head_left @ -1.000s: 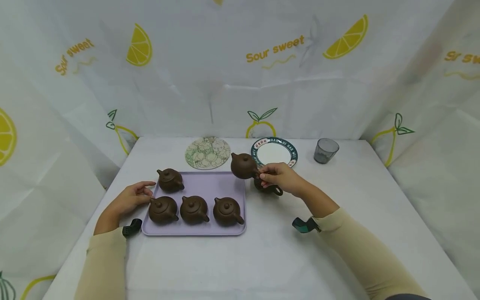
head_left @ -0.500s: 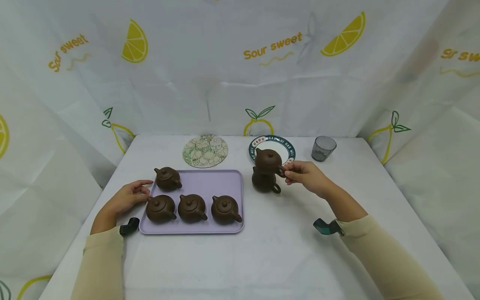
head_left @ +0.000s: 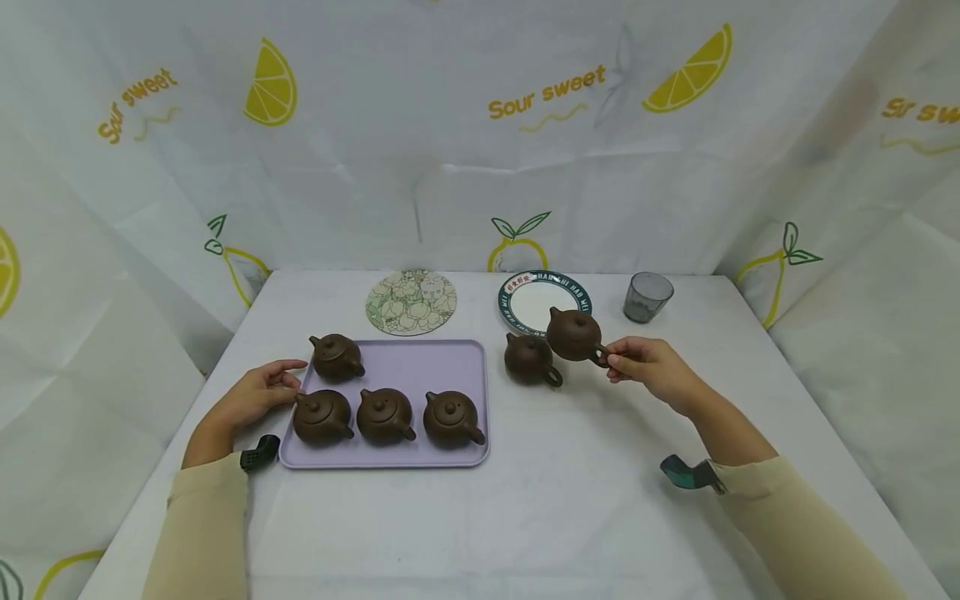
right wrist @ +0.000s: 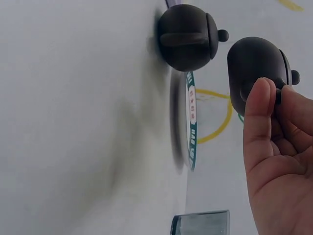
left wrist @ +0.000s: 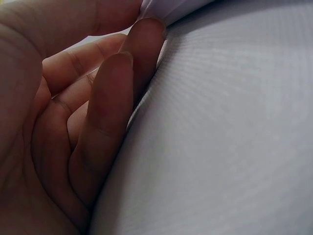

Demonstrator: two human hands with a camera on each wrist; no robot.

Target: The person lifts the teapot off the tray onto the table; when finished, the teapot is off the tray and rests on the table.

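My right hand (head_left: 647, 367) pinches the loop handle of a brown teapot (head_left: 574, 335), holding it raised; in the right wrist view the held teapot (right wrist: 257, 68) hangs clear of the table. Just left of it another brown teapot (head_left: 529, 360) stands on the table. My left hand (head_left: 258, 396) rests at the left edge of a lilac tray (head_left: 420, 362), fingers loosely bent and touching the rim. On the tray are a teapot (head_left: 337, 358) at the back left and a front row of three: left teapot (head_left: 322, 417), middle teapot (head_left: 385, 416) and right teapot (head_left: 453, 419).
Behind the tray lies a round patterned mat (head_left: 411, 302). A green-rimmed white plate (head_left: 517, 289) is behind the teapots on the right, with a grey glass (head_left: 648, 297) farther right. A white printed curtain (head_left: 420, 150) surrounds the table.
My right hand has carried its teapot rightward from above the tray's back right corner, past the standing teapot, to the right of it. My left hand stays at the tray's edge.
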